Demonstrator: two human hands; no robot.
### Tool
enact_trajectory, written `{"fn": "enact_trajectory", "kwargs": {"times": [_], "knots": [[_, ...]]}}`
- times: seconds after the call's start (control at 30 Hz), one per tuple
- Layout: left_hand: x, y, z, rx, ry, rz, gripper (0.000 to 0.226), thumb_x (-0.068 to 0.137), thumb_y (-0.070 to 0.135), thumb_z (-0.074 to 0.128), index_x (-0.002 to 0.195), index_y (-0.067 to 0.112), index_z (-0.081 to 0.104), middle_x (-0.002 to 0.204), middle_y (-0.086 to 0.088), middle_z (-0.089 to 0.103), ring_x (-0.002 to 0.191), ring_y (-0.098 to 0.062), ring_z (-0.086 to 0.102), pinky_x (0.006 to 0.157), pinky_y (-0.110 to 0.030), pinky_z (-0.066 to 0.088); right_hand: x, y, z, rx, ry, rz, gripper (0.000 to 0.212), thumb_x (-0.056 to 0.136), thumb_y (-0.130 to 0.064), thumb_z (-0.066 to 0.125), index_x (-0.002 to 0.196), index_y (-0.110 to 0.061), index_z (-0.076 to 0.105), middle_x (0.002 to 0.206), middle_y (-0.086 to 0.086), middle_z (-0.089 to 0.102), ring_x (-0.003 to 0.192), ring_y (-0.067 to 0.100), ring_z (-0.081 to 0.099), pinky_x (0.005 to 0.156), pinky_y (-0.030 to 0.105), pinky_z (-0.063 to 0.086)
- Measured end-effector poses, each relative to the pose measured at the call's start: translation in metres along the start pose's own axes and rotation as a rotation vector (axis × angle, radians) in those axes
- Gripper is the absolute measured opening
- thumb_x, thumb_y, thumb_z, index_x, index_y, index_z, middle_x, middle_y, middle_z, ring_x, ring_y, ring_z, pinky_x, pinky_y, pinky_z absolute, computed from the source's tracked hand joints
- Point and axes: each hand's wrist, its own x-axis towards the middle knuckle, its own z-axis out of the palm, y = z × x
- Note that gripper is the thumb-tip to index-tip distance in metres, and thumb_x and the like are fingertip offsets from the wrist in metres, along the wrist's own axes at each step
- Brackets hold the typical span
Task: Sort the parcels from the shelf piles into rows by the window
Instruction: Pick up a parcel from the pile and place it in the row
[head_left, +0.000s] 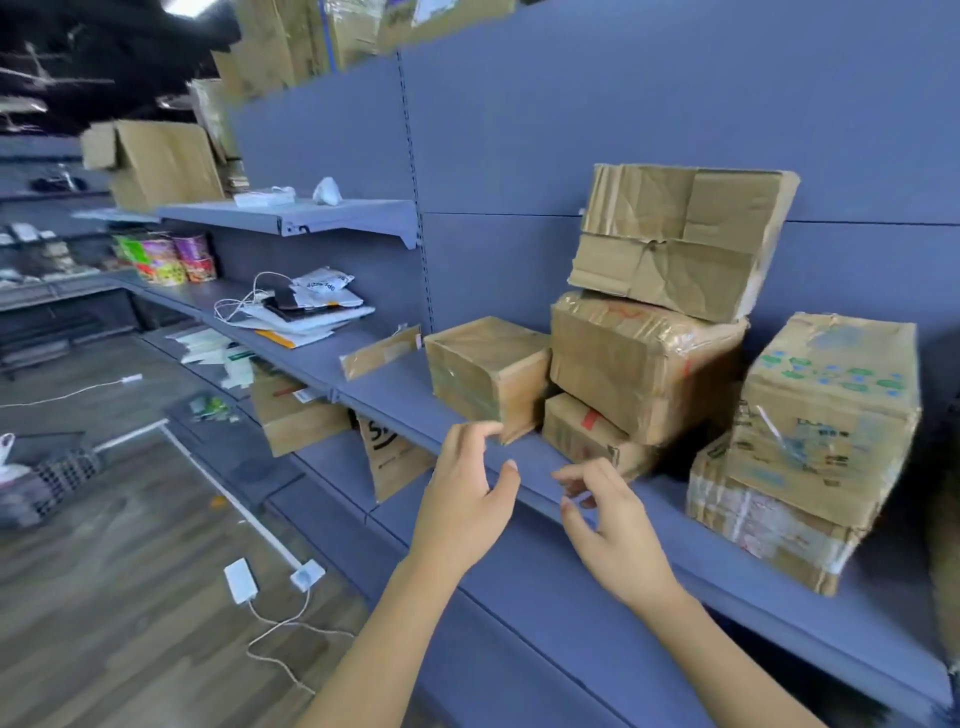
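Brown cardboard parcels are piled on a blue-grey shelf (395, 395). A small box (485, 371) lies at the left of the pile. Right of it, a crumpled box (680, 234) tops a taped box (639, 364), which sits on a low box (582, 431). Further right, a printed box (826, 415) rests on a taped parcel (763, 525). My left hand (465, 493) hovers just before the small box's near corner, fingers loosely spread and holding nothing. My right hand (613, 530) is raised near the shelf edge in front of the low box, fingers relaxed and empty.
Papers, a cable and white mailers (306, 306) lie further left on the shelf, with colourful noodle cups (166, 257) beyond. Lower shelves hold a box (296, 415) and a paper bag (389, 457). A charger and cord (241, 579) lie on the wood floor.
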Motion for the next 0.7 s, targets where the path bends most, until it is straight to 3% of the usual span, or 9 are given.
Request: {"fn": "enact_trajectory", "kwargs": {"times": [0.17, 0.3, 0.43, 0.57, 0.7], "knots": [[0.017, -0.060, -0.053, 0.022, -0.005, -0.046, 0.032, 0.094, 0.031, 0.049, 0.124, 0.037, 0.041, 0.120, 0.025, 0.035, 0.116, 0.004, 0.041, 0.085, -0.023, 0.038, 0.027, -0.024, 0.065, 0.013, -0.028, 0.036, 0.022, 0.093, -0.009, 0.053, 0.111, -0.021, 0.058, 0.104, -0.020, 0.050, 0.101, -0.005, 0.049, 0.079, 0.006, 0.038], [0.029, -0.090, -0.075, 0.001, -0.027, -0.081, 0.030, 0.093, 0.029, 0.050, 0.121, 0.036, 0.042, 0.118, 0.024, 0.037, 0.115, 0.002, 0.042, 0.086, -0.024, 0.038, 0.047, -0.040, 0.098, 0.001, -0.051, 0.051, 0.022, 0.093, -0.010, 0.053, 0.112, -0.021, 0.058, 0.101, -0.024, 0.047, 0.100, -0.002, 0.052, 0.083, 0.014, 0.042], [0.045, -0.113, -0.081, -0.005, -0.075, -0.071, 0.030, 0.093, 0.030, 0.049, 0.122, 0.037, 0.042, 0.119, 0.025, 0.037, 0.115, 0.004, 0.041, 0.088, -0.024, 0.040, 0.068, -0.040, 0.113, -0.038, -0.029, 0.073, 0.022, 0.093, -0.010, 0.054, 0.111, -0.023, 0.058, 0.102, -0.024, 0.048, 0.100, -0.009, 0.049, 0.075, 0.010, 0.039], [0.065, -0.129, -0.077, -0.045, -0.109, -0.078, 0.030, 0.094, 0.030, 0.048, 0.123, 0.036, 0.043, 0.121, 0.023, 0.037, 0.107, 0.008, 0.041, 0.082, -0.020, 0.036, 0.092, -0.024, 0.117, -0.086, 0.023, 0.149, 0.022, 0.092, -0.009, 0.054, 0.112, -0.018, 0.059, 0.106, -0.011, 0.053, 0.101, 0.004, 0.048, 0.082, 0.001, 0.032], [0.093, -0.144, -0.070, -0.073, -0.148, -0.082, 0.030, 0.095, 0.030, 0.048, 0.125, 0.034, 0.044, 0.124, 0.023, 0.037, 0.103, 0.009, 0.042, 0.083, -0.023, 0.037, 0.121, -0.003, 0.116, -0.174, 0.093, 0.151, 0.024, 0.089, -0.005, 0.058, 0.111, -0.015, 0.060, 0.098, -0.004, 0.052, 0.094, 0.017, 0.048, 0.078, 0.016, 0.033]]}}
